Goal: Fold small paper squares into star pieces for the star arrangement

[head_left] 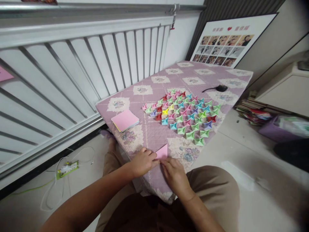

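Note:
A pink sheet of origami paper (163,152), folded into a triangle, lies at the near end of the cloth-covered table (154,124). My left hand (144,162) grips its lower left side with bent fingers. From the right, my right hand (175,176) pinches the bottom edge, its fingertips close to the left ones. My fingers hide the lower part of the sheet. Farther left sits a stack of square paper (125,120), pink on top. Beyond my hands stand rows of small folded paper pieces (185,116) in green, pink, red, blue and yellow.
A black object with a cable (221,88) lies toward the far right of the table. A white radiator (116,61) runs along the left side. A photo board (224,42) leans at the back. On the floor are a power strip (68,169) and a purple bin (272,130).

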